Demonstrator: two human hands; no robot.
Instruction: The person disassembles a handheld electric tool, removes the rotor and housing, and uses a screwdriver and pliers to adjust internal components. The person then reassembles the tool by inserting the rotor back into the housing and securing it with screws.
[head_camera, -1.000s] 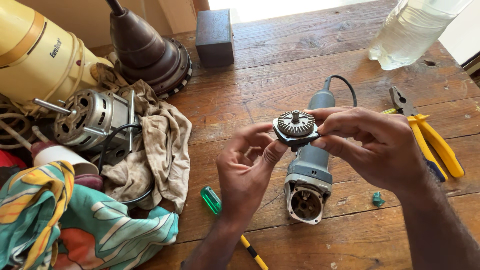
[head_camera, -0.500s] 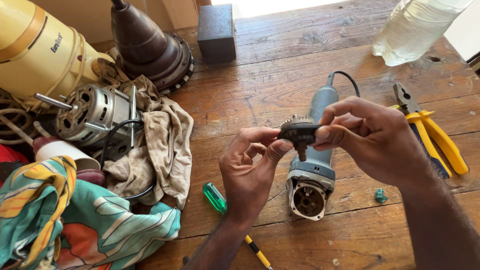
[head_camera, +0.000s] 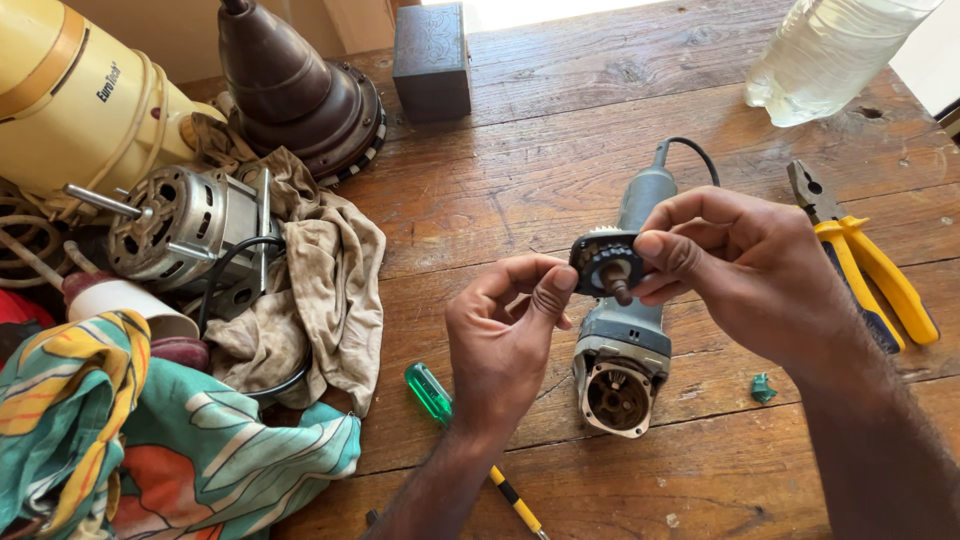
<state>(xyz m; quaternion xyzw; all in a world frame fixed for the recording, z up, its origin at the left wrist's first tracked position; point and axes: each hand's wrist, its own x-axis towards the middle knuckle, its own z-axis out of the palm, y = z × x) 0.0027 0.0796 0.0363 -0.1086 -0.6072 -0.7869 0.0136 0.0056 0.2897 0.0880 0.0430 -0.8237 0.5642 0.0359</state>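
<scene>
Gear head (head_camera: 606, 265), a dark round piece with a toothed wheel and a short spindle, is up off the surface, pinched at its rim by the right hand (head_camera: 745, 275): thumb and fingers clamp its right side. The left hand (head_camera: 505, 335) is at its left edge, thumb tip pressed against the rim, the other fingers curled loosely and holding nothing else.

Directly beneath sits the grey angle grinder body (head_camera: 625, 335), lying lengthwise on the wooden surface (head_camera: 560, 160), its open round housing facing the near edge. Just left of it, a green-handled screwdriver (head_camera: 432, 392) slants toward the near edge, close by the left wrist. To the right, a small green scrap (head_camera: 763, 387) lies alone with bare boards around it.

Further right, yellow-handled pliers (head_camera: 860, 260) lie close to the surface's right edge. Left side is crowded: patterned cloth (head_camera: 150, 440), a beige rag (head_camera: 320, 290), a bare electric motor (head_camera: 180, 225).

At the far end stand a dark cone-shaped housing (head_camera: 295, 90), a small dark box (head_camera: 432, 60), a cream appliance body (head_camera: 80, 100) and a clear plastic bottle (head_camera: 825, 55). The middle planks between box and bottle lie open.
</scene>
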